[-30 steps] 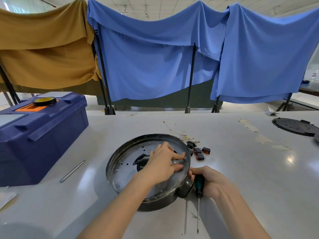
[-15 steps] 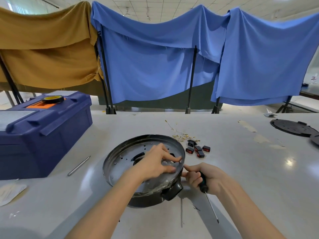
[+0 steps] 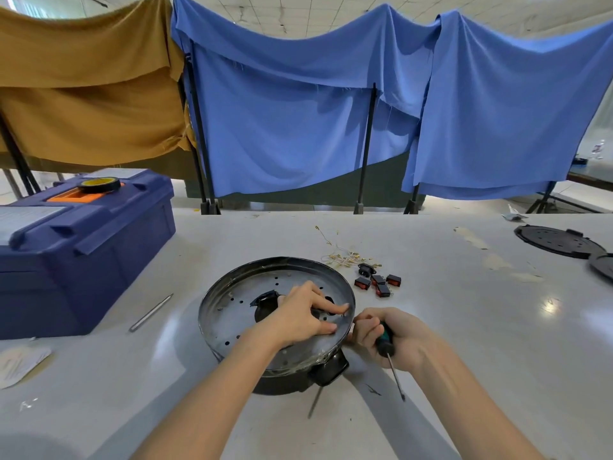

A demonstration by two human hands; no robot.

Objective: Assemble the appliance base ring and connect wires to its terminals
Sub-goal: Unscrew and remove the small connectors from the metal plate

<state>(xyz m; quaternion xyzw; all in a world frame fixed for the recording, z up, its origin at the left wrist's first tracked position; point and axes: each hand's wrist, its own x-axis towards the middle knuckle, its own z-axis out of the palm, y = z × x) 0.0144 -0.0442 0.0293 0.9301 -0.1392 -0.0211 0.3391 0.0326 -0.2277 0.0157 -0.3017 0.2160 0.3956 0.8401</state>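
Observation:
An upturned round metal appliance base [image 3: 238, 303] with a raised rim, small holes and a black handle sits in the middle of the white table. My left hand [image 3: 303, 315] lies inside it with fingers stretched toward the right rim. Just outside that rim, my right hand [image 3: 386, 333] grips a green-and-black screwdriver [image 3: 388, 350], its shaft pointing down toward me. Thin wires with gold terminals [image 3: 345, 257] lie behind the base. Several small black-and-red switches [image 3: 378, 282] sit beside them.
A blue toolbox [image 3: 83, 247] with a tape roll on its lid stands at the left. A thin metal rod [image 3: 151, 312] lies beside it. Black round plates [image 3: 560, 241] rest at the far right. Paper [image 3: 20, 363] lies at the left edge.
The base has tilted and turned slightly under my left hand. My right hand has shifted up to the right rim, and the screwdriver shaft has swung out to the right.

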